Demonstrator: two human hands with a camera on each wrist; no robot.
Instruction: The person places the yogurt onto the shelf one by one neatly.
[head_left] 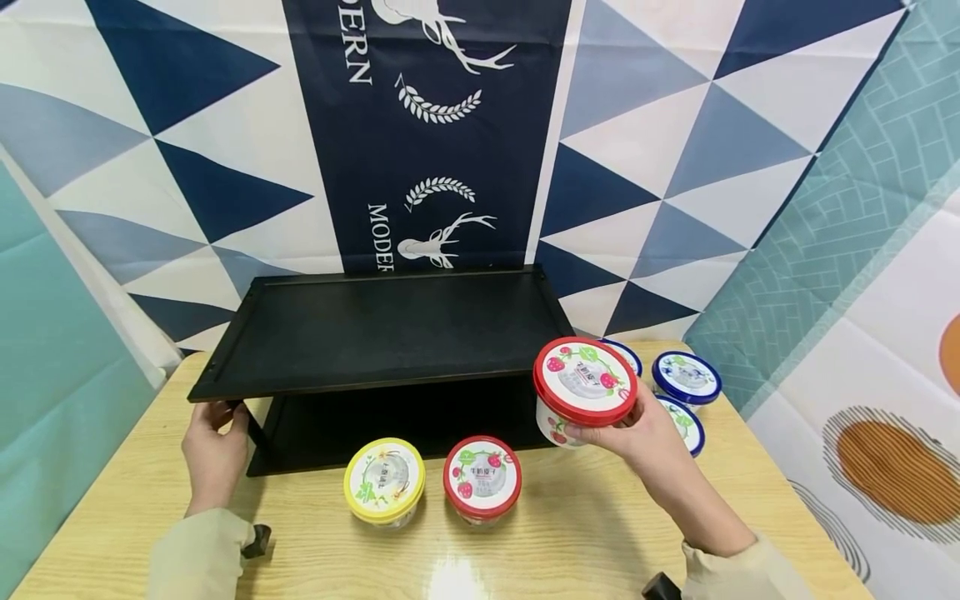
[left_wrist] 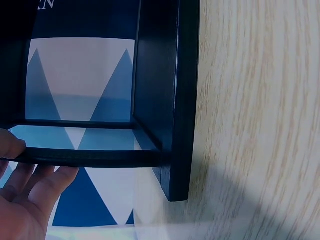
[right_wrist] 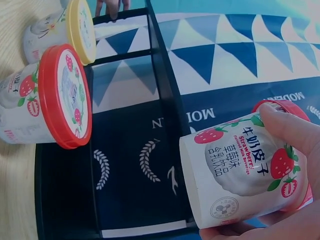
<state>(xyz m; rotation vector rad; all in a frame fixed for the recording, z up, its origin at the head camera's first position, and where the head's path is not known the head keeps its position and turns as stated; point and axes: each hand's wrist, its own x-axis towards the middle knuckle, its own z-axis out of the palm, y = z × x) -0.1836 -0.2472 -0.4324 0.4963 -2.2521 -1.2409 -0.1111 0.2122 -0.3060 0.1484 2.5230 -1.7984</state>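
Observation:
My right hand holds a tub of strawberry milk beverage with a red lid, raised beside the right front corner of the black two-tier shelf. In the right wrist view the thumb lies near the lid of this tub and fingers wrap beneath. My left hand is at the shelf's left front corner, just under the top board. Thumb and fingers pinch the shelf's corner post from both sides. On the table before the shelf stand a yellow-lidded tub and another red-lidded tub.
Several blue-lidded tubs stand on the wooden table at the right, partly behind my right hand. A patterned cloth hangs right behind the shelf. The lower board sits low, near the tabletop.

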